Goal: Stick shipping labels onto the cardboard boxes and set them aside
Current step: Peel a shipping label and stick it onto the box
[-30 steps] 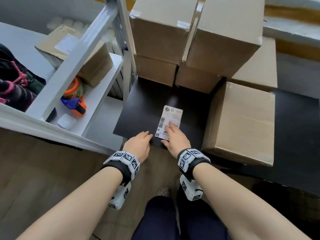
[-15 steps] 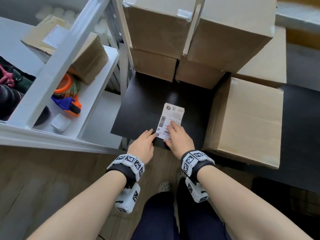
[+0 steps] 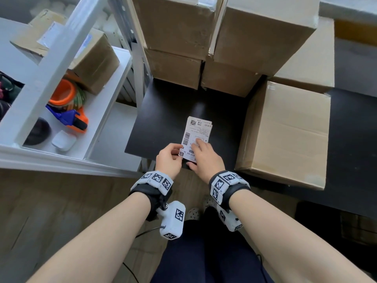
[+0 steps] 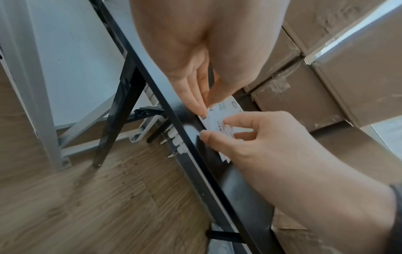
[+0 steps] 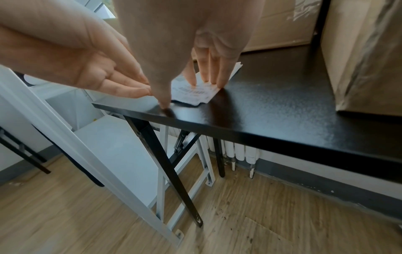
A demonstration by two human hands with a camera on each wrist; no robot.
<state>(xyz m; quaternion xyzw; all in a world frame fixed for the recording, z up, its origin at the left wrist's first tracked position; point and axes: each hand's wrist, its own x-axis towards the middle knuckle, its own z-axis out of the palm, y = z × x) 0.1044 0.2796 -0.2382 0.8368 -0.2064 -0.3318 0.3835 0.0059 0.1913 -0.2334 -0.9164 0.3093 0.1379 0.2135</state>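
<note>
A small stack of white shipping labels (image 3: 196,131) lies near the front edge of the black table (image 3: 163,103). My left hand (image 3: 177,150) pinches the near left corner of the top label (image 4: 226,110) between thumb and fingers. My right hand (image 3: 196,145) lies beside it, its straight fingers (image 5: 208,75) pressing the labels (image 5: 195,92) flat and its thumb touching the tabletop. A plain cardboard box (image 3: 285,135) stands on the table just right of my right hand. More cardboard boxes (image 3: 177,23) are stacked two high at the back of the table.
A white metal shelf (image 3: 106,111) stands to the left of the table, holding an orange and blue tape dispenser (image 3: 69,117), a labelled cardboard box (image 3: 89,58) and a small white case (image 3: 63,140). Wooden floor lies below the table's front edge.
My left hand has moved right from the table's edge to the labels and taken hold of the near left corner. My right hand has stayed pressing on the labels.
</note>
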